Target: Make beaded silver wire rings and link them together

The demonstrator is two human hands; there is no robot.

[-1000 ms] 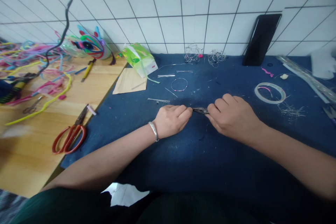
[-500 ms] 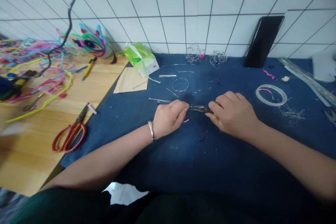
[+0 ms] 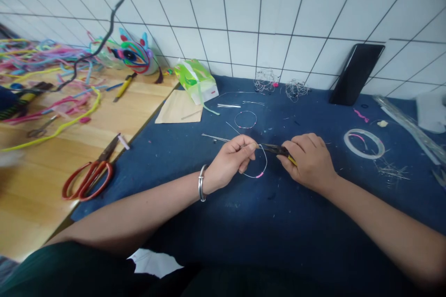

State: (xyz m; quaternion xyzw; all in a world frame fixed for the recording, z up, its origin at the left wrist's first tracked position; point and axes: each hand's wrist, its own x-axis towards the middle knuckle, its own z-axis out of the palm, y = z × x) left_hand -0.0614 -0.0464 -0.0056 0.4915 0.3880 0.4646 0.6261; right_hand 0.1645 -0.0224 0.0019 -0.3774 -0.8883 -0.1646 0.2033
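My left hand (image 3: 234, 160) pinches a thin wire ring (image 3: 266, 160) that carries a few pink beads on its lower side. Wrapped in my right hand (image 3: 308, 155) is a pair of pliers (image 3: 275, 149) with a bit of yellow handle showing. The jaws point left and reach the top of the ring beside my left fingertips; whether they grip the wire is too small to tell. Just beyond my left hand lies a second beaded wire ring (image 3: 245, 119), flat on the blue cloth (image 3: 244, 232). Short straight wires (image 3: 229, 106) rest behind it.
Orange-handled scissors (image 3: 88, 178) lie at the left, across the edge of the wooden board. A green tissue pack (image 3: 195, 79), tangled wire (image 3: 266, 81) and a black phone (image 3: 357, 74) stand near the tiled wall. To the right are a clear roll (image 3: 364, 144) and wire scraps (image 3: 393, 170).
My left hand has turned, so the beaded ring now shows below the fingers. The pliers remain in my right hand near the left fingertips. The camera view has shifted slightly.
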